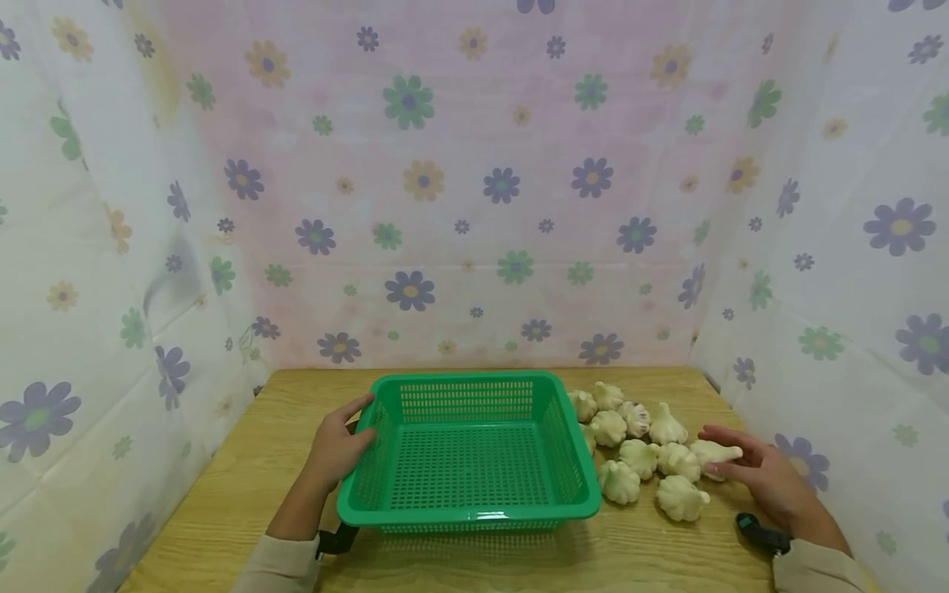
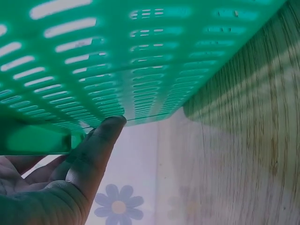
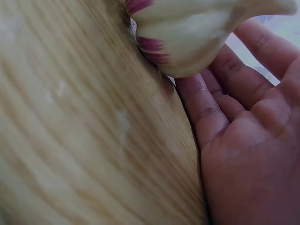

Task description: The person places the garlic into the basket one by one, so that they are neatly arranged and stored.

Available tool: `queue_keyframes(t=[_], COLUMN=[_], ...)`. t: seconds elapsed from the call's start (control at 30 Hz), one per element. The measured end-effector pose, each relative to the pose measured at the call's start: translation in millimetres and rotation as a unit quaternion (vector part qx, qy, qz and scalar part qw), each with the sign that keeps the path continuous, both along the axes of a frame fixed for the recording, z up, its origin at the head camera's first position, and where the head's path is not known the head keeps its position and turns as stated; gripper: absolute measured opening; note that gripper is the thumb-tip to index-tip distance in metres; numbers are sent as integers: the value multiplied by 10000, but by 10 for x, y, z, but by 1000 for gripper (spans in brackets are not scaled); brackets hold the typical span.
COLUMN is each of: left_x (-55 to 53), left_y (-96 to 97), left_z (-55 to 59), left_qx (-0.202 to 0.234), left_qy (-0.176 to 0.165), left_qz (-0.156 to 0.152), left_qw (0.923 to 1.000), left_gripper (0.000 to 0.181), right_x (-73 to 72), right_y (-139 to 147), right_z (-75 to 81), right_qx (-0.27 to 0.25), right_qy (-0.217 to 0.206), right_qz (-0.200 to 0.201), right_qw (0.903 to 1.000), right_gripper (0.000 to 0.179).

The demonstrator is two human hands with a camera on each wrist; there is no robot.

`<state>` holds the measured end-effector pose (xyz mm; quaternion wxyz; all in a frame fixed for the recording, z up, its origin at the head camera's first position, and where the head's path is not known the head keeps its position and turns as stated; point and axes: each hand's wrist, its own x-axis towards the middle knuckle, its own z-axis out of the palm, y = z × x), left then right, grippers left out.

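A green plastic basket with slotted walls sits on the table, bare inside. My left hand grips its left rim, thumb over the top; in the left wrist view a finger lies along the slotted outer wall. Right of the basket lies a group of pale garlic bulbs. At the group's right end my right hand holds a garlic bulb between thumb and fingers. In the right wrist view this bulb, streaked purple, lies close over the table with fingers curled beside it.
The wooden table reaches back to a flower-printed cloth, which also hangs along both sides. One separate garlic bulb lies nearest the front. Black straps with small devices sit at both wrists.
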<state>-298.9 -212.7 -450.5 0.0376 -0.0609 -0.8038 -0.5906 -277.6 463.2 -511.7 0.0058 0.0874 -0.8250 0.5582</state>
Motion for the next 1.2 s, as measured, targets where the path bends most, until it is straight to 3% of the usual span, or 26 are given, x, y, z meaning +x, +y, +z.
queue_keyframes(t=[0.23,0.6,1.0,1.2], left_x=[-30,18,27,18], left_y=[10,-10,20,16], left_z=[-9,-9,15,11], left_qx=[-105,-98,-285,-432], left_qy=[55,-11,-31,65], left_qz=[5,108,209,226], left_qw=[9999,9999,9994,9988], left_gripper=[65,64,63,63], right_x=[18,10,-4,-25], right_y=[32,20,26,11], right_z=[-25,7,-7,64], right_qx=[64,358,670,883], right_qy=[-113,-463,-294,-357], right_qz=[-91,-289,-790,-966], right_qw=[9999,9979,9942,9908], right_gripper=[68,68,67,68])
